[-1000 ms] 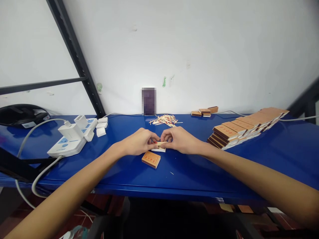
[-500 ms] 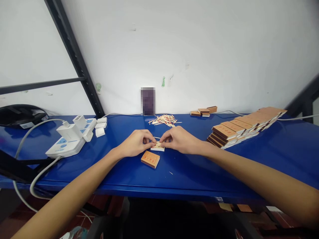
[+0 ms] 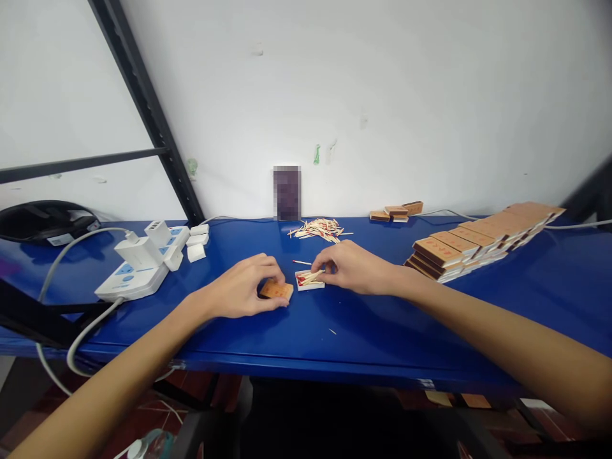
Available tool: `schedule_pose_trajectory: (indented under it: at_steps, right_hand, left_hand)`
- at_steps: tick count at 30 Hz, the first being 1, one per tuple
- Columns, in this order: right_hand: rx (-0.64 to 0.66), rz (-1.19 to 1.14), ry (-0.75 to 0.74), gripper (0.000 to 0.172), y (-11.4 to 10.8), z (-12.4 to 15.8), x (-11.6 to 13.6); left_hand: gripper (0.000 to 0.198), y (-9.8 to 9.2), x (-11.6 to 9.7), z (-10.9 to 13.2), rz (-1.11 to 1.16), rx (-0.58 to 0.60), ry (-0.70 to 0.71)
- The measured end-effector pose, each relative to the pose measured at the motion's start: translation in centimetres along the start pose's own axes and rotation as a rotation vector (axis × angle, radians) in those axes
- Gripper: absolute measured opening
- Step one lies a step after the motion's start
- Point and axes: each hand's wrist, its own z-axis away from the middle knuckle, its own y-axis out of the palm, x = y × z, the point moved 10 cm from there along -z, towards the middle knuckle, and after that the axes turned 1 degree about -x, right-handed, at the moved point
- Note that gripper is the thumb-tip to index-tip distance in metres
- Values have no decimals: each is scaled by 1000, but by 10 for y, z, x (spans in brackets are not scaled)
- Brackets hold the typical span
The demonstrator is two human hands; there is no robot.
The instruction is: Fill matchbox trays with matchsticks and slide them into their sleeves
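A small white matchbox tray (image 3: 310, 286) lies on the blue table, with red-tipped matches (image 3: 310, 276) in it. My right hand (image 3: 347, 266) is closed at the tray's right end, thumb and fingers over the ends of the matches. My left hand (image 3: 246, 287) grips an orange-brown matchbox cover (image 3: 277, 290) by its edges, just left of the tray. One loose match (image 3: 301, 262) lies behind the tray. Farther back is a heap of loose matches (image 3: 320, 230).
Stacked matchboxes (image 3: 471, 240) fill the right side. Several more matchboxes (image 3: 396, 212) lie near the wall. To the left are a white power strip (image 3: 138, 271) with plugs, white adapters (image 3: 197, 242) and a black rack post (image 3: 153, 115). A splinter (image 3: 333, 331) lies near the front edge.
My left hand has left the tray and moved left and nearer, taking hold of the matchbox cover, which is now beside the tray. My right hand stays at the tray.
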Motion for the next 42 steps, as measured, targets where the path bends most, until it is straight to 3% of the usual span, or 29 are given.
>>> schedule_pose_trajectory:
  at_steps: [3,7,11,15,20,27,32,38,42]
  right_hand:
    - [-10,4,-39,19,-2,0,6]
    - [-41,-36,-54,20,-10,1,13]
    - [-47,-26,-58,23,-17,6,13]
    - [-26,-6,-62,28,-12,11,7]
    - [20,-116,0,26,1,11,-2]
    - [4,-204,55,27,6,8,-9]
    - [-19,-190,63,24,3,8,-5]
    - [-113,-160,40,24,-10,11,-6]
    - [-71,-184,28,23,-9,13,-3]
  left_hand:
    - [25,-9,19,-4,-33,-41,-31]
    - [27,-15,16,-19,3,-82,11]
    - [25,-9,3,-42,41,-25,62]
    - [28,-3,12,-55,169,49,5]
    - [32,8,23,-51,303,56,-54]
    - [22,17,19,-49,352,25,-41]
    - [24,16,18,-53,288,-5,0]
    - [31,-7,15,-48,130,-205,58]
    - [38,2,6,-47,35,-108,104]
